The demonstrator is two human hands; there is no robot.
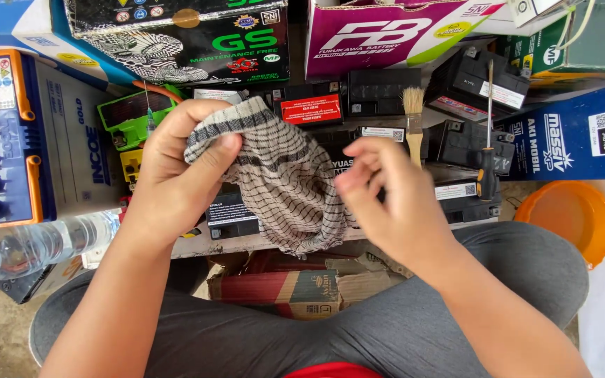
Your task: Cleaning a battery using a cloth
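My left hand [176, 168] pinches a striped cloth [281, 182] – fingers pressed on its top edge; my right hand [386, 192], fingers loosely curled, touches its right side, near a paintbrush [413, 115].

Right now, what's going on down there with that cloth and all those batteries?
A seated person holds a striped cloth up in front of them. The left hand grips its top edge; the right hand is at its right side, blurred. Behind it, small black batteries crowd a low shelf, with a paintbrush and screwdriver resting there.
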